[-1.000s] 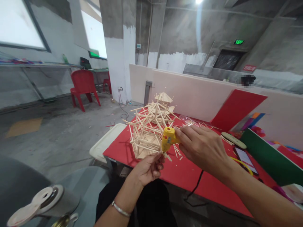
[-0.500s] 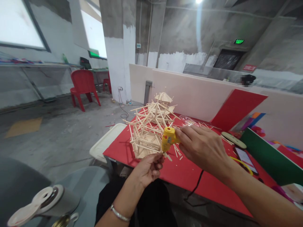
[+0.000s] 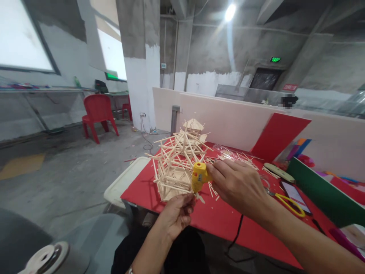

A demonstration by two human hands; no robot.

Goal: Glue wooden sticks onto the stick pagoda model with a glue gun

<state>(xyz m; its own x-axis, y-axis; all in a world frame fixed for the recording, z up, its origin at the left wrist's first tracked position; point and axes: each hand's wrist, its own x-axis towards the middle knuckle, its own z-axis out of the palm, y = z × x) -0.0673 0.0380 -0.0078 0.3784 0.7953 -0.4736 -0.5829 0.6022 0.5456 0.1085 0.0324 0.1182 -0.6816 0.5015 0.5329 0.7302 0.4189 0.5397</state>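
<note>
My right hand (image 3: 236, 182) is wrapped round the handle of a yellow hot glue gun (image 3: 199, 177), its nozzle pointing down. Just under that nozzle, my left hand (image 3: 178, 213) pinches a small pale wooden piece (image 3: 201, 198), mostly covered by the fingers. Behind both hands stands a model pavilion frame of thin wooden sticks (image 3: 173, 179) on the red table (image 3: 228, 217). A second stick model with a conical roof (image 3: 194, 125) rises farther back. The black cord hangs below the right hand over the table's front edge.
Yellow-handled scissors (image 3: 291, 203) and a phone (image 3: 295, 196) lie at the right, by a green board (image 3: 322, 190). Loose sticks (image 3: 248, 160) and clear plastic wrap (image 3: 224, 151) are scattered behind my right hand. A white stool (image 3: 125, 179) stands left of the table.
The camera view has tilted up slightly, so the scene sits lower. Both hands keep their holds, with the glue gun nozzle still at the small wooden piece. More of the scissors shows.
</note>
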